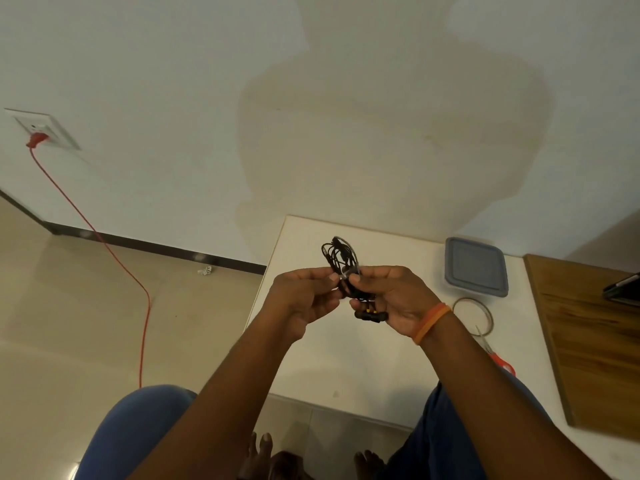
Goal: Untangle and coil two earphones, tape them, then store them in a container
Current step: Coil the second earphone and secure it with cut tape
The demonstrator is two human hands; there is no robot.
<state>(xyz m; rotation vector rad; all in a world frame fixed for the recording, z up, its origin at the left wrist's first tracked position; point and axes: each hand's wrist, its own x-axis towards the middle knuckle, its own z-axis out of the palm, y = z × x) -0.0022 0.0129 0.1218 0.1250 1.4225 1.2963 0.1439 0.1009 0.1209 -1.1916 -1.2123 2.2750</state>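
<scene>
Earphone coil (pixel 341 261) pinched between left hand (pixel 304 296), right hand (pixel 391 296) fingers.

Right side of the white table (pixel 346 358) is kinda crowded: lidded container (pixel 476 266), tape roll (pixel 473 315) just in front of it, scissors (pixel 498 358) nearer, wooden board (pixel 588 341) beyond. Bare tabletop sits under and left of both hands.

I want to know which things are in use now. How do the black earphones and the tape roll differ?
The black earphones are a dark coiled bundle held in the air; the tape roll is a thin pale ring lying on the white table. The left hand and right hand pinch the earphones; nothing touches the tape roll.
</scene>
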